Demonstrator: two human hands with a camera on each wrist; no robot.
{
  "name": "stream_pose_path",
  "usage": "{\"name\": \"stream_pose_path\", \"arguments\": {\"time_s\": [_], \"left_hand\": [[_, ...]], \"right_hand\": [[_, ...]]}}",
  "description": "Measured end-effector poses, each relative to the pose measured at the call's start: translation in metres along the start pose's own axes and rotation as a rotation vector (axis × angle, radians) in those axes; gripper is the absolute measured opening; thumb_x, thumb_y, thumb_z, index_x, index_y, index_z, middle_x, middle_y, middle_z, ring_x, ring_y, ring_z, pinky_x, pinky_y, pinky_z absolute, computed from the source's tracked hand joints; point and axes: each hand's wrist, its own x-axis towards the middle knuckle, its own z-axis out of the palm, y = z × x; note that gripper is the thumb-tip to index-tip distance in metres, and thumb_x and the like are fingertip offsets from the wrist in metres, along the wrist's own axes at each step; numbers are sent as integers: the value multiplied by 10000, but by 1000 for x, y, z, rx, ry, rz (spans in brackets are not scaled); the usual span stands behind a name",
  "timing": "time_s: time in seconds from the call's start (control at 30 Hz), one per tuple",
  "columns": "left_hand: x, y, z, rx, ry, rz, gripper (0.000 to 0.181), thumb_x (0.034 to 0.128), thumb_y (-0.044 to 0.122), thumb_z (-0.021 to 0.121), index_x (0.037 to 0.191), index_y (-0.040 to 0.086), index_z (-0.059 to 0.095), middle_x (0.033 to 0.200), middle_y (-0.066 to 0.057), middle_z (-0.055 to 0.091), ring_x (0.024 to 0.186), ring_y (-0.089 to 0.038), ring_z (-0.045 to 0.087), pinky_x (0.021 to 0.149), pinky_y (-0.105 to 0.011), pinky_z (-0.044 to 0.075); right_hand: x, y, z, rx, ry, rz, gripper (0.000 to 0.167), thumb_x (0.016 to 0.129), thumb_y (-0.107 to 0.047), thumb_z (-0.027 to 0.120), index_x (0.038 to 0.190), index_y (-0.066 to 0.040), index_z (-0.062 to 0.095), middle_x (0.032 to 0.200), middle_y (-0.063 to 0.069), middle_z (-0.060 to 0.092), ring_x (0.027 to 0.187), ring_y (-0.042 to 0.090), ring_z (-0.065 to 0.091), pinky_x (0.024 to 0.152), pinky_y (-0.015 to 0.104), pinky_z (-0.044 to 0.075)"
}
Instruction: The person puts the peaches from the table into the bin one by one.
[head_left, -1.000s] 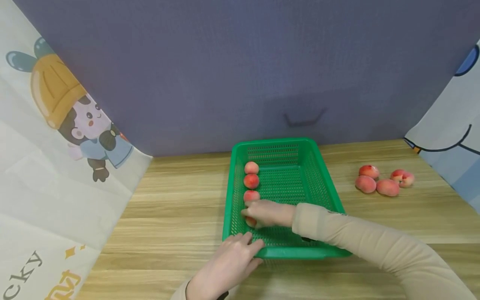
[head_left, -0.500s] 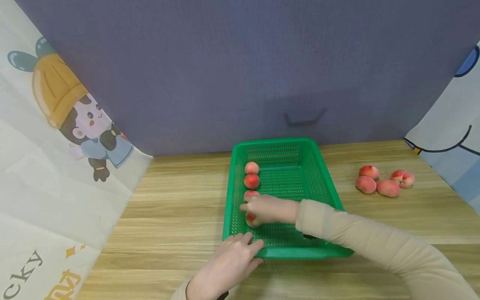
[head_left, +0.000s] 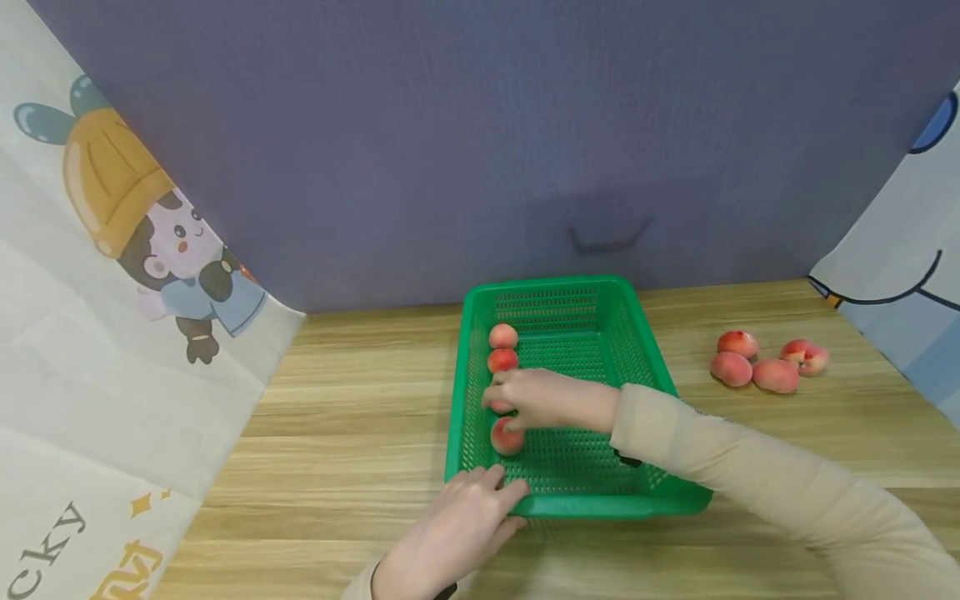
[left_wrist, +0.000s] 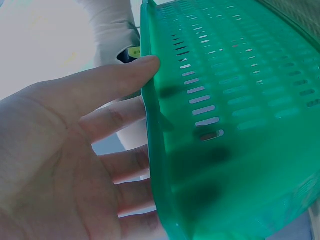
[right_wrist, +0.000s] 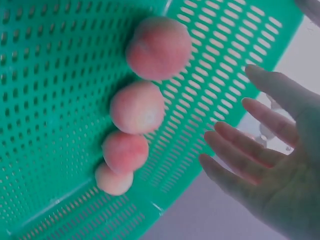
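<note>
Several peaches stand in a row along the left wall of a green plastic basket (head_left: 592, 505). My right hand (head_left: 543, 398) is over the third peach from the back and partly hides it. Its fingers look spread and free of the fruit in the right wrist view. The nearest peach (head_left: 507, 437) sits just below the hand; the two farthest, a pale peach (head_left: 503, 336) and a redder peach (head_left: 502, 360), lie beyond it. At the basket's near left corner my left hand (head_left: 457, 521) holds the rim, thumb (left_wrist: 135, 75) on one side and fingers on the other.
To the right of the basket, a cluster of several peaches (head_left: 731, 369) lies on the wooden table (head_left: 352, 417). A dark grey-blue panel (head_left: 375, 167) rises behind the basket. Printed white sheets (head_left: 90, 350) border the left and right sides.
My right hand has moved back and slightly right along the row, away from the nearest peach, which now shows fully. My left hand stays on the rim.
</note>
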Motion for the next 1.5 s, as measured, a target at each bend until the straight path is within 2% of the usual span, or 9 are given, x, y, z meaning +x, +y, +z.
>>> {"name": "stream_pose_path", "arguments": {"time_s": [0.17,0.33,0.5,0.6,0.87,1.17,1.5], "left_hand": [[1,0,2,-4,15,-6,215,711,297,704,822,158,583,651,63,437,529,-67,432,486,-147,249],[3,0,2,-6,10,-13,213,718,302,699,829,162,584,658,65,443,541,-61,442,489,-145,255],[5,0,2,-16,-4,-21,212,729,297,689,859,159,593,671,61,458,551,-63,456,490,-150,267],[6,0,2,-23,-11,-25,216,734,290,683,876,153,596,680,56,468,559,-68,467,491,-157,278],[8,0,4,-17,3,-23,223,722,293,696,866,150,601,681,57,477,564,-61,475,494,-146,279],[11,0,5,-24,3,-38,215,732,298,684,864,150,599,684,55,480,571,-73,482,500,-154,285],[16,-1,6,-19,-18,-50,210,741,300,675,861,149,593,689,48,488,581,-83,492,488,-166,285]], "right_hand": [[-8,8,-13,4,94,-54,219,760,-152,681,959,-128,594,917,-16,573,814,114,520,640,199,437],[-17,14,-24,-13,157,-53,256,780,-194,669,1018,-121,607,1038,7,597,952,170,561,734,262,466],[-26,19,-35,-25,132,22,420,757,-196,693,1140,-75,569,1140,92,573,1031,247,547,768,332,473],[-31,23,-40,-31,117,60,461,754,-191,695,1172,-59,551,1162,128,558,1066,284,524,792,365,467],[-46,36,-50,5,133,104,383,778,-196,670,1136,-96,578,1145,100,568,1091,298,502,830,393,445],[-63,59,-62,-19,172,158,360,803,-191,644,1133,-66,572,1108,122,565,993,282,551,763,369,471],[-82,92,-74,-4,214,209,355,806,-152,637,1126,-13,567,1107,162,564,981,316,549,776,407,457]]}}
